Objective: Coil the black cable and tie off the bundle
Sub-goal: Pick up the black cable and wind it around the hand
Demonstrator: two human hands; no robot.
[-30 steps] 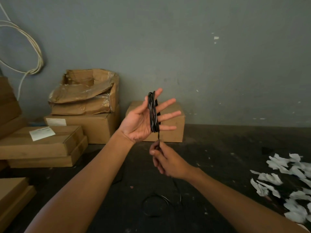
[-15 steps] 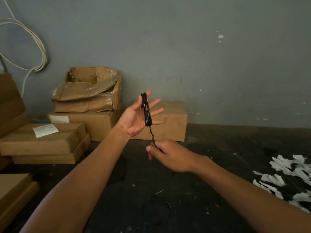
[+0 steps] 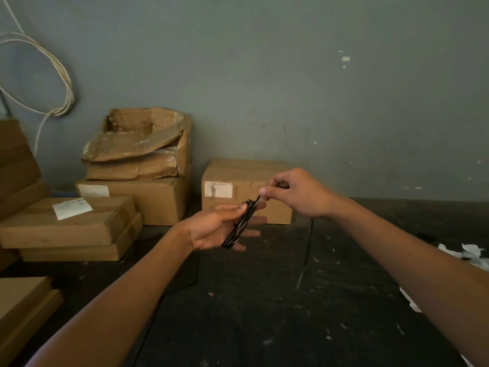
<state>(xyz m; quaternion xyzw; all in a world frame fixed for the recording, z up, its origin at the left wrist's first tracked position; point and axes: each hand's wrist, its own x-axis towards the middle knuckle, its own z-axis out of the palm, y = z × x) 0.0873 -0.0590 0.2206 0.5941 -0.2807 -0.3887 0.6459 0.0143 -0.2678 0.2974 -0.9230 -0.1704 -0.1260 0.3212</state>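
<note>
The black cable (image 3: 241,224) is wound into a narrow coil around the fingers of my left hand (image 3: 219,229), which is held out palm up over the dark floor with the thumb pressing the top of the coil. My right hand (image 3: 296,193) is above and to the right of the coil, pinching the free strand of the cable between thumb and forefinger where it leaves the top of the bundle. A thin loose length of cable hangs down below my right wrist toward the floor.
A sealed cardboard box (image 3: 247,190) stands against the grey wall just behind my hands. More cardboard boxes (image 3: 137,178) are stacked at the left. A white cable loop (image 3: 53,83) hangs on the wall. White paper scraps (image 3: 473,256) lie on the floor at right.
My left hand has lowered and turned from upright to palm up. My right hand rose from below the coil to above and right of it, carrying the free strand over the top.
</note>
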